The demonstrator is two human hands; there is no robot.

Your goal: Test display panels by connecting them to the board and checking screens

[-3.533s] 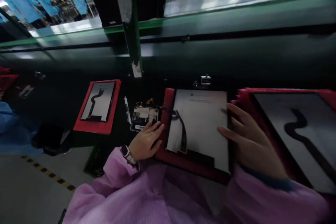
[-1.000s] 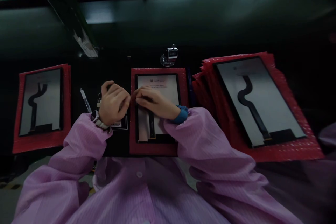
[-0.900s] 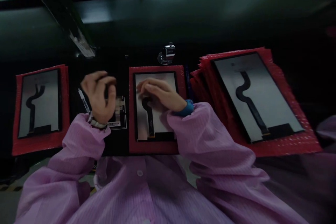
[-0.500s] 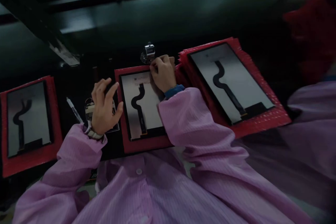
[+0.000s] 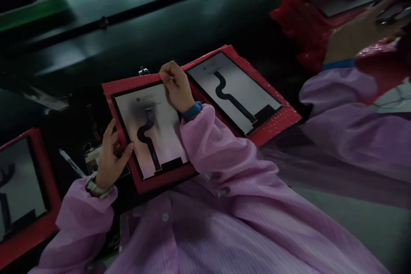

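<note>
A display panel [image 5: 170, 124] with a curved black flex cable [image 5: 147, 130] lies on a red bubble-wrap sheet [image 5: 144, 186] in front of me. My right hand [image 5: 178, 87], with a blue wristband, pinches the top edge of this sheet near the panel's upper right corner. On the opposite side, my left hand [image 5: 111, 156] has its fingers spread, the thumb lying at the panel's left edge. Whether its other fingers reach under the sheet is unclear. Sheet and panel look raised and tilted.
Another panel [image 5: 239, 90] on red wrap lies to the right, and one more panel [image 5: 24, 175] at far left. A pen [image 5: 71, 162] and a small circuit board [image 5: 91, 156] sit near my left hand. A metal clip-like part [image 5: 143, 71] is behind. A co-worker's hand [image 5: 356, 34] is at right.
My view has swung right. The sheet and panel in front have come up and tilted with my right hand. My left hand has closed in on their left edge.
</note>
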